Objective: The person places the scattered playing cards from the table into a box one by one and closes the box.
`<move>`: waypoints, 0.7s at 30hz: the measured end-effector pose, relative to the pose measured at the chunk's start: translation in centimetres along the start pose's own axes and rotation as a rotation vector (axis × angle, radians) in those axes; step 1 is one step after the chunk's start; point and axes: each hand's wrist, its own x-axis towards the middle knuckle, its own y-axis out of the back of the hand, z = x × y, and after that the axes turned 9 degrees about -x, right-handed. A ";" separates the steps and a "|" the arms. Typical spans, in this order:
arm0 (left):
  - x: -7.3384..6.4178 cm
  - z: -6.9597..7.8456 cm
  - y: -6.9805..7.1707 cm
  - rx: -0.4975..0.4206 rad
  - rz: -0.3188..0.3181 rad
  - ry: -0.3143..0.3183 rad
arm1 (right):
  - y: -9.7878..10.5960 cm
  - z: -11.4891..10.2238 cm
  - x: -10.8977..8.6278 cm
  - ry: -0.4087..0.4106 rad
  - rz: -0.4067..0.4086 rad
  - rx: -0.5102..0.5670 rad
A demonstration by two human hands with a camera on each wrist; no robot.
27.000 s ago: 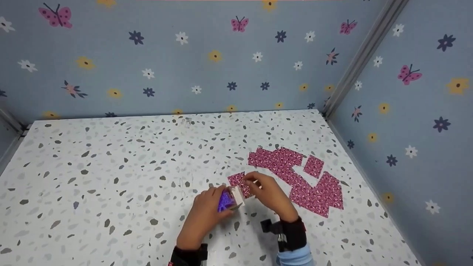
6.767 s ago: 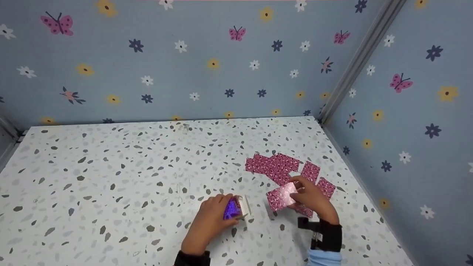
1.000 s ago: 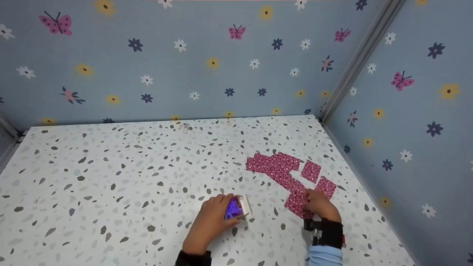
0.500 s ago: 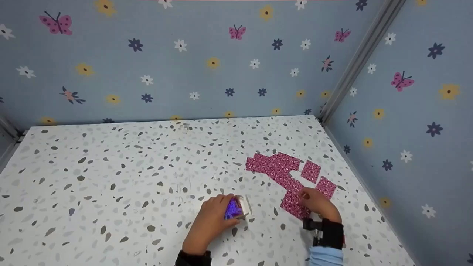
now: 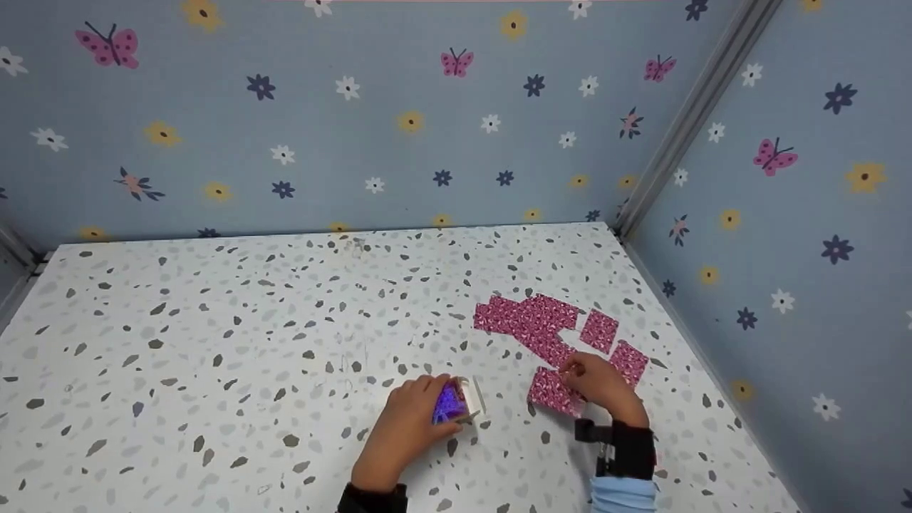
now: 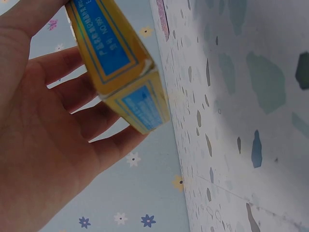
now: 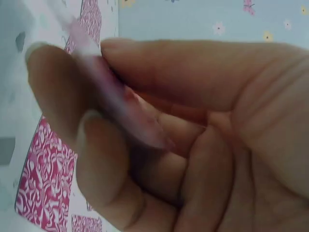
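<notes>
My left hand [image 5: 406, 427] grips a small open-ended card box on the table. In the left wrist view the box [image 6: 111, 53] is yellow and blue with printed writing, the fingers behind it. From above, its purple-blue side [image 5: 449, 404] and white open flap [image 5: 472, 396] show. To the right, my right hand [image 5: 607, 388] pinches a pink patterned playing card [image 5: 550, 393] between thumb and fingers, tilted at the near end of the spread cards. Close up, the held card [image 7: 120, 106] is blurred and seen nearly edge-on; whether it is a single card cannot be told.
Several overlapping pink-backed cards [image 5: 531, 320] run in a diagonal line beyond my right hand. Two separate cards, one farther back [image 5: 600, 330] and one nearer [image 5: 629, 362], lie to their right. Patterned blue panels [image 5: 320, 114] stand behind and at the right of the speckled table [image 5: 214, 320].
Over the last second my right hand has drawn the card leftward, away from the spread. Compared with the oldest frame, the near-right group of cards is smaller. My left hand stays on the box.
</notes>
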 end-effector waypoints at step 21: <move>0.1 0.0 -0.2 0.000 -0.015 0.015 | 0.3 -2.4 -1.1 0.271 -0.124 0.167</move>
